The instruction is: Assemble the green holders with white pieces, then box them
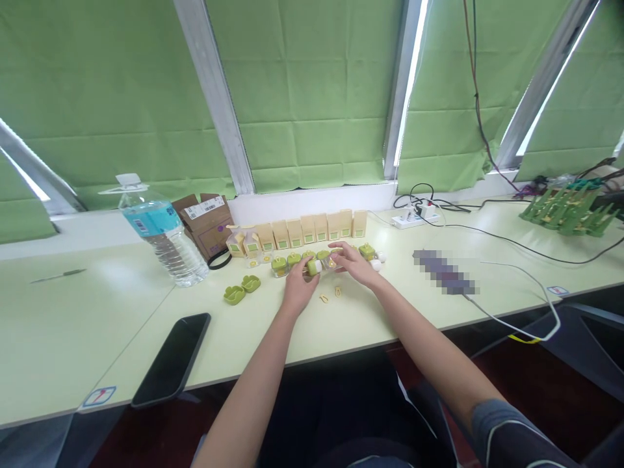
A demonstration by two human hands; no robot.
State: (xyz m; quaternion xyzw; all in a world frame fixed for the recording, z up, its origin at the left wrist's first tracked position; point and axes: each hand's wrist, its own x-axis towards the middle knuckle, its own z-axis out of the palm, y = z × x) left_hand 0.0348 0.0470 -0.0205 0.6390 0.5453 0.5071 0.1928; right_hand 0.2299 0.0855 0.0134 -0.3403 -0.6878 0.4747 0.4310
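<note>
My left hand [299, 287] is closed around a small green cap with a white end [315, 266], held on its side above the table. Close to its right, my right hand [353, 263] has its fingers curled round a small clear container [329, 262]. Behind both hands runs a row of little clear jars with green lids [279, 265], partly covered by the fingers. Two small yellow loop-shaped pieces [338, 292] lie on the table just in front of the hands. White rounded pieces [375, 265] rest right of my right hand.
Small cream boxes [294, 233] stand in a row behind the jars. Left are two green leaf-like trays [234, 295], a water bottle [168, 237], a cardboard box [207, 227] and a black phone [171, 359]. A power strip [414, 220] and cables lie right.
</note>
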